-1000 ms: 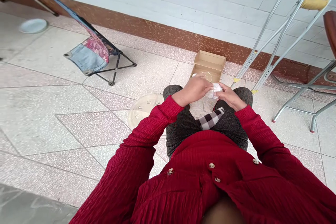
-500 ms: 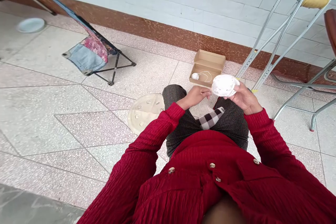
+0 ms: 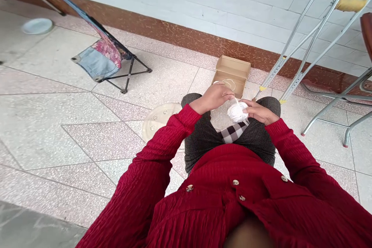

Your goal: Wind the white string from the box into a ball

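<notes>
A white ball of yarn (image 3: pixel 236 113) is in my right hand (image 3: pixel 259 111), whose fingers close on its right side above my lap. My left hand (image 3: pixel 216 96) is just up and left of the ball, its fingertips pinched on a white yarn strand (image 3: pixel 236 100) that runs down to the ball. Behind my left hand, an open cardboard box (image 3: pixel 232 70) stands on the floor. A loop of white strand lies in the box, and my left hand covers part of its contents.
A folding chair (image 3: pixel 101 60) stands to the left and a round beige stool top (image 3: pixel 158 118) beside my left knee. Metal crutches (image 3: pixel 305 50) lean on the wall at right, near a metal-legged chair (image 3: pixel 345 124). A pale dish (image 3: pixel 37 26) sits far left.
My right hand has lowered and turned the yarn ball toward my lap. My left hand has moved slightly up and forward, now covering the small white ball in the box.
</notes>
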The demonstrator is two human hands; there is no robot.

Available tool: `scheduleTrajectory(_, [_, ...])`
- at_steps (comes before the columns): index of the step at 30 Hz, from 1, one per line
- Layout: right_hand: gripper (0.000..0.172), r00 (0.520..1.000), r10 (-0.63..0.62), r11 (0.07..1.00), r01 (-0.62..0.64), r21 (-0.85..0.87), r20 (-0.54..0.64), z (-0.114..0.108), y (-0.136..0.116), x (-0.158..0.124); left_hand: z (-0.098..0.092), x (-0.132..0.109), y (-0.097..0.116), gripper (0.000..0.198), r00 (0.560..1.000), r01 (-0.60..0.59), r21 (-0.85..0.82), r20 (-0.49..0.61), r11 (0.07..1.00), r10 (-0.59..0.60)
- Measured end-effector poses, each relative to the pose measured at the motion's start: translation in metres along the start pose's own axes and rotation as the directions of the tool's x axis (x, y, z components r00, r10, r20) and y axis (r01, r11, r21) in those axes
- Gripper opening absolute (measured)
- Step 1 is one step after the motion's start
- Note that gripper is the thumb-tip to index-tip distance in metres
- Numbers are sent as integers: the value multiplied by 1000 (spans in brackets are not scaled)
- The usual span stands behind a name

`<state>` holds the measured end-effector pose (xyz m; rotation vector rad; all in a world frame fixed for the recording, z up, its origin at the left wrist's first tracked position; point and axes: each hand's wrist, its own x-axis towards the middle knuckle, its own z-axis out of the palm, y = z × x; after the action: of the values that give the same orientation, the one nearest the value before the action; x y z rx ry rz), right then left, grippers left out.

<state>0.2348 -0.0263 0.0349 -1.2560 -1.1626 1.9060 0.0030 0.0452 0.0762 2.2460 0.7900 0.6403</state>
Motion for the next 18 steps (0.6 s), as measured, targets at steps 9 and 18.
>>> scheduleTrajectory(9, [65,963,-240,932,264,248,-123,6,-38,-20,25,7,-5,26,989,144,-329,7,933,-150])
scheduleTrajectory(18, [59,886,-376,893,425,151,-272,19,-84,-21,41,6,-18,24,972,207,-502,9,840,-234])
